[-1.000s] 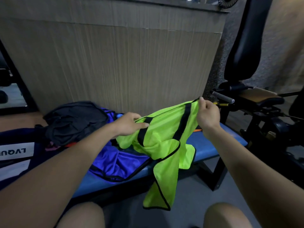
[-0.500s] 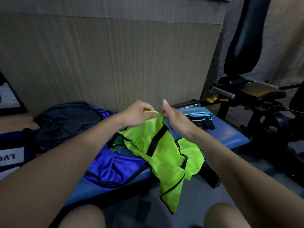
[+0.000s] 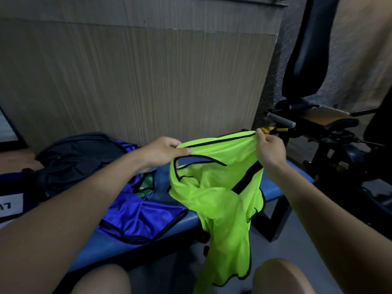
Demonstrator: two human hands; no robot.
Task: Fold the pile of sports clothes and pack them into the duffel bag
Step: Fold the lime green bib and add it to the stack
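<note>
1. I saw the left hand (image 3: pixel 162 152) pinching one top corner of the neon-yellow mesh vest with black trim (image 3: pixel 220 187).
2. Right hand (image 3: pixel 269 150) gripped the other corner.
3. Vest hung over the blue padded bench (image 3: pixel 184 223), beside the blue jersey (image 3: pixel 135 215).

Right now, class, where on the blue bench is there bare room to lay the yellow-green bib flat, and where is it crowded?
Bare padding on the blue bench shows between the blue bib and the held yellow-green bib, and at the right end. The left end is crowded by the black garment.
</note>
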